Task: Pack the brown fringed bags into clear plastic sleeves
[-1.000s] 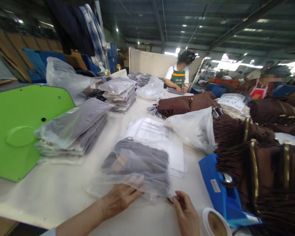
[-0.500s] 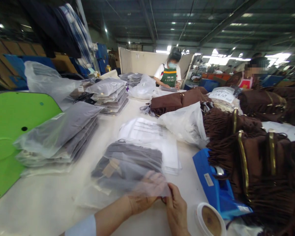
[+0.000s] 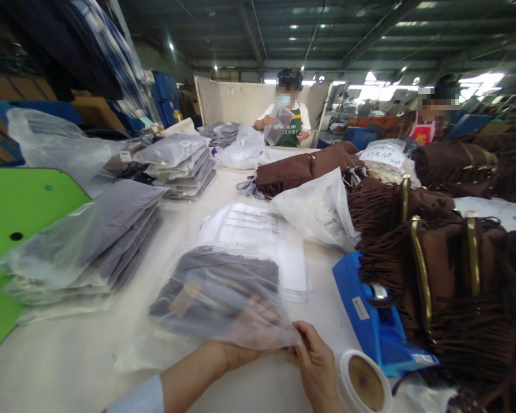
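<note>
A clear plastic bag (image 3: pixel 223 321) with a folded grey item (image 3: pixel 227 269) inside lies in front of me, and a brown tag (image 3: pixel 184 298) shows through the plastic. My left hand (image 3: pixel 253 321) is inside the bag's mouth, palm up with fingers stretched out, seen hazily through the film. At the bag's near right corner, my right hand (image 3: pixel 316 355) pinches the plastic edge between thumb and fingers. Under the far side of the bag lie printed white sheets (image 3: pixel 258 223).
Stacked bagged grey items (image 3: pixel 98 241) stand left beside a green board (image 3: pixel 21 229). To the right are a blue tape dispenser (image 3: pixel 361 315), a tape roll (image 3: pixel 365 381) and brown fringed bags (image 3: pixel 447 269). Across the table, a person in a green apron (image 3: pixel 298 123) holds a plastic bag.
The view has shifted slightly. My left hand shows more clearly through the film, its fingers more spread, while my right hand keeps its pinch. The person opposite has lifted a bagged item.
</note>
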Tool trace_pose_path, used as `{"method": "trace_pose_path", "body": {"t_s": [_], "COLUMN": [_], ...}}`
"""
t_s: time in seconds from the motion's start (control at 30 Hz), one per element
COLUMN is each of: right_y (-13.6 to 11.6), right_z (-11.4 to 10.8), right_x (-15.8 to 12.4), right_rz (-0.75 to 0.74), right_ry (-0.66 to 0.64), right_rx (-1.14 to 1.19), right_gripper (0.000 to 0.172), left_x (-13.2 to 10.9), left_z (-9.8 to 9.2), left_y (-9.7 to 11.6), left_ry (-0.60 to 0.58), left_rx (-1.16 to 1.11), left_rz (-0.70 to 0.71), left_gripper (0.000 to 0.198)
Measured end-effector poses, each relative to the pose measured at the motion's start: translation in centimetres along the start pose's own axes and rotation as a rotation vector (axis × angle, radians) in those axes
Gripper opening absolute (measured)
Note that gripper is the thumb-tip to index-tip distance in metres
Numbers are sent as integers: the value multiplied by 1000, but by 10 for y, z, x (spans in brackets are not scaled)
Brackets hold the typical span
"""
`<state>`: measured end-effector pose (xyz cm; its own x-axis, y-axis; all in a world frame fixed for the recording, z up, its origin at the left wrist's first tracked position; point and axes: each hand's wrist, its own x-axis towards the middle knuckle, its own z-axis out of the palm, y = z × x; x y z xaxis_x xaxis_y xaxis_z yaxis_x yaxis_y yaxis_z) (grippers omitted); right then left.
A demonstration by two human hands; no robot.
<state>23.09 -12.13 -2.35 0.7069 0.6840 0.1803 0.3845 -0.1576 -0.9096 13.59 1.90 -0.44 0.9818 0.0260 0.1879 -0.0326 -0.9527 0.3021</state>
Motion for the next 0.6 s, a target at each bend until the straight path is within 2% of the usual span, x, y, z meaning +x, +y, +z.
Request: {"method": "trace_pose_path", "body": {"t_s": [0.07,0.13,0.27,0.4,0.5,0.6], "right_y": [7,13,19,15,13,14], "right_z": [-2,-2,-2,-9,-14,-9], "right_x": [1,1,4,6,-2,-17], "right_rz": [-172,-242,-209,-184,-154,-144], "right_ry": [60,101,96,1,-30,-32], "right_rx": [-198,-311,-382,-406,-435,-494], "right_gripper": [21,23,24,21,19,22], "left_x": [1,0,-4,-11,-12,-4], "left_z": [-1,-2,-9,-11,-1,20], "left_y": [1,2,5,6,2,-7], "left_ry": [-2,-5,-6,22,81,138], "left_rx": [-6,-14,-22,111,200,234], "left_rz": [7,17,78,98,87,-22], "left_gripper": [21,22,27,20,12,18]}}
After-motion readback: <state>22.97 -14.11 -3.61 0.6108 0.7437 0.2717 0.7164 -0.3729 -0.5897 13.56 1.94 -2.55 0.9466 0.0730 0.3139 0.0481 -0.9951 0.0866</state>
